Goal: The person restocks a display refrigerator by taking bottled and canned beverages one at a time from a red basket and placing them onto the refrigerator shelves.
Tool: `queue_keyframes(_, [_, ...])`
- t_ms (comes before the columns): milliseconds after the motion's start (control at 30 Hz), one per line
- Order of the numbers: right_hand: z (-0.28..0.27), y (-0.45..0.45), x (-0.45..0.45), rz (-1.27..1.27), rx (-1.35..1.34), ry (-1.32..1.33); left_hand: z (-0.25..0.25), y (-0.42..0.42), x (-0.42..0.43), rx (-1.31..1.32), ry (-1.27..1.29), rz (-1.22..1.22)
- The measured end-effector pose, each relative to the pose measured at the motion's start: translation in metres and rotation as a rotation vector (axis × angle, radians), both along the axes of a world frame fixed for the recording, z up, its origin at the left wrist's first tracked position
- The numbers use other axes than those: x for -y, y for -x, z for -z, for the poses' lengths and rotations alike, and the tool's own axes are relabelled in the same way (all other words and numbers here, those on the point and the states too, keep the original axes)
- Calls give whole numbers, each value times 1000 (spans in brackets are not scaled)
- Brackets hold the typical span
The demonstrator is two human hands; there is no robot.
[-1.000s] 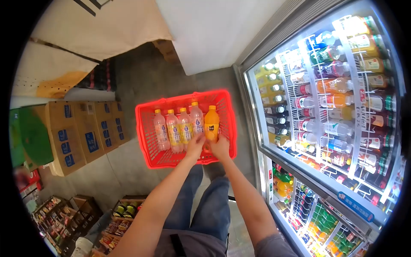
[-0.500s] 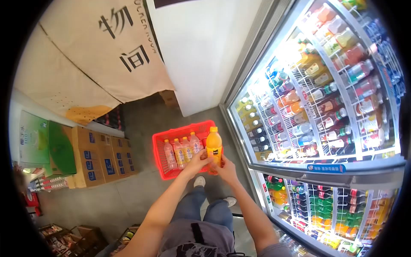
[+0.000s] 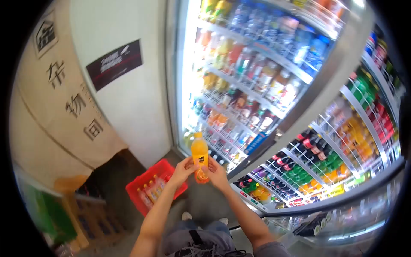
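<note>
An orange juice bottle [image 3: 199, 149] with an orange cap and a dark label patch stands upright between my two hands. My left hand [image 3: 183, 170] grips it from the left, low on the body. On the other side, my right hand [image 3: 216, 173] has its fingers closed against the lower part of the bottle. Below and to the left is a red plastic basket [image 3: 133, 191] on the floor, with several pink and yellowish drink bottles [image 3: 150, 191] lying in it. My left forearm covers part of the basket.
Lit drinks fridges [image 3: 257, 141] with shelves of bottles line the right side. A white wall panel [image 3: 115, 21] and a beige curtain with dark characters [image 3: 51, 115] are at left. Cardboard boxes [image 3: 96, 220] stand blurred at lower left on the grey floor.
My view has turned toward the fridges, so the basket now appears lower and further left. The orange juice bottle stays in both hands, and its label has turned slightly.
</note>
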State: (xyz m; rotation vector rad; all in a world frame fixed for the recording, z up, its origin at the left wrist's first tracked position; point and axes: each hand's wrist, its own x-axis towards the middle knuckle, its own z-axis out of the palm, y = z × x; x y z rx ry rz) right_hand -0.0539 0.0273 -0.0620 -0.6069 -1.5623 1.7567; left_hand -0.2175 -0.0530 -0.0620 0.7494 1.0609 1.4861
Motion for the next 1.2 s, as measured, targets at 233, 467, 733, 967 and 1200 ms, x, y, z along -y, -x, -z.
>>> queue_keyframes(233, [-71,-77,-15,228,72,-293,-81,-60,-34,-69,-85,160])
queue_keyframes(467, [-129,-179,-33,466,-178,-364,-161,-159,-86,-274,-344,348])
queue_keyframes(733, [-191,-328,-48,894,10,-610,-224,-308,-152,-561,-623,465])
queue_keyframes(967, [-252,-451,-77,1145,229,-761,-271,-442,-223,-612,-860,576])
queue_keyframes(1200, [-288,-521,-106,1220,279,-905,-289,-524,-259,-456,-884,546])
